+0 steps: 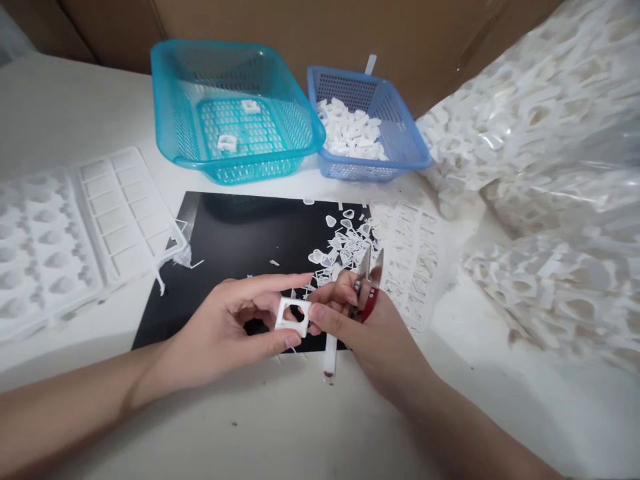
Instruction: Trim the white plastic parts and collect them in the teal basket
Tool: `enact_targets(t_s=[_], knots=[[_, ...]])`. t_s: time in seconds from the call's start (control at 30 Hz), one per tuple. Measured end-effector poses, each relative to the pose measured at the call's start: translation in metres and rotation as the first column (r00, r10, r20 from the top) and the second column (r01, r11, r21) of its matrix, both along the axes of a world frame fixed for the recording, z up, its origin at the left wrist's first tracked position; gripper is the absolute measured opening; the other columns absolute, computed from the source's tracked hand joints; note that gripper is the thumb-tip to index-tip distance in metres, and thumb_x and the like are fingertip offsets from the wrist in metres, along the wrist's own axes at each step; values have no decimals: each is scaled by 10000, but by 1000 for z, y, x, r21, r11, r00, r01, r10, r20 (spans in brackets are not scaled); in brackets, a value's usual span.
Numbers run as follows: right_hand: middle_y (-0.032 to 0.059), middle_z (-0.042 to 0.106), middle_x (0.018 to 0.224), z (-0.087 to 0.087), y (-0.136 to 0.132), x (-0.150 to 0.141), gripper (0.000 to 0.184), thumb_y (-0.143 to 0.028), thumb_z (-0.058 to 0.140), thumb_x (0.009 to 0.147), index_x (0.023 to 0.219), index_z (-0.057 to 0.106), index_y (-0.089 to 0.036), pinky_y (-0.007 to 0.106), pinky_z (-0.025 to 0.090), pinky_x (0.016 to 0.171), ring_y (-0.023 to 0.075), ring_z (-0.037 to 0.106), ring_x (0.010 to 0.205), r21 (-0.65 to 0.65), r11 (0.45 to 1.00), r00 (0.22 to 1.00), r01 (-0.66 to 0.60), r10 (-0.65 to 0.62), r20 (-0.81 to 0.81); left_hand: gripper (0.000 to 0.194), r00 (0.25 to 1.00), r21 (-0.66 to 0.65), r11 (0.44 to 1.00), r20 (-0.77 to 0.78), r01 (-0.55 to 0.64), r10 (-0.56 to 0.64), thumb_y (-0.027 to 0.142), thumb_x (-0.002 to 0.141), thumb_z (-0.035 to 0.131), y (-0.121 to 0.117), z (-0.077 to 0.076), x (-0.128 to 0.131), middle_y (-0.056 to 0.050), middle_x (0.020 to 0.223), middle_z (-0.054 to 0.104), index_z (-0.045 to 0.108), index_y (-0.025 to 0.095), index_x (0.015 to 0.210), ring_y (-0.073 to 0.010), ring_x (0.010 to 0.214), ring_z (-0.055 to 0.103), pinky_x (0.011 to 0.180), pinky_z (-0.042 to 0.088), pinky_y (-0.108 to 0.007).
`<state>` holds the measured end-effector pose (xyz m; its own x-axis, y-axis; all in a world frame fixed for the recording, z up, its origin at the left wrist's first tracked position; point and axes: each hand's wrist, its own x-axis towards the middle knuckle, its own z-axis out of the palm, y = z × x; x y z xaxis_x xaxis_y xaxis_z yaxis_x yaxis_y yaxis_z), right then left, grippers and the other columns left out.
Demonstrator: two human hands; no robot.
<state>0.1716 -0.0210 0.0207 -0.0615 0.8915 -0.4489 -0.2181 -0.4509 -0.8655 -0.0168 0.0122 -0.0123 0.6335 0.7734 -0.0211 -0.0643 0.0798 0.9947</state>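
My left hand (235, 327) grips a small white plastic frame (293, 317) with a round opening between thumb and fingers. My right hand (357, 320) pinches the frame's right edge with thumb and fingertips. Tucked in that same hand are snips (371, 303) with red handles, their blades pointing up and away from the frame. A white stick-like piece (330, 360) shows below the right hand; what it belongs to is unclear. Both hands are over the front edge of a black mat (235, 233), where white scraps (347, 243) lie heaped.
A teal basket (165, 113) holds two white frames. Beside it, a blue basket (400, 150) contains many small white pieces. White moulded trays (113, 200) lie left, and a white runner sheet (415, 260) lies right. Clear bags of white parts (545, 133) bulge along the right side.
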Motion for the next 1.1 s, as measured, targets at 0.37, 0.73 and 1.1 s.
enact_targets(t_s=[0.37, 0.73, 1.1], knots=[[-30, 711, 845, 3, -6, -4, 422, -94, 687, 672, 657, 289, -236, 303, 537, 748, 133, 649, 753, 178, 984, 994, 11, -30, 107, 467, 999, 22, 1000, -37, 20, -19, 119, 836, 688, -3, -2, 0, -20, 823, 714, 569, 254, 1267, -120, 704, 656, 653, 545, -195], [-27, 724, 812, 6, -6, -3, 418, -69, 656, 667, 649, 277, -243, 288, 549, 717, 136, 664, 725, 321, 945, 974, -60, -16, 227, 343, 995, -27, 996, 63, 79, -77, 351, 926, 587, 4, 4, 0, -40, 879, 659, 569, 239, 1250, -131, 748, 602, 668, 499, -206], [-28, 727, 865, 0, -8, -7, 426, -22, 646, 726, 635, 284, -227, 231, 573, 654, 109, 694, 673, 457, 888, 977, 53, -141, 159, 428, 945, -253, 937, 281, 239, -165, 82, 902, 616, 6, 2, 4, 10, 922, 694, 539, 316, 1252, -73, 836, 643, 768, 511, -164]])
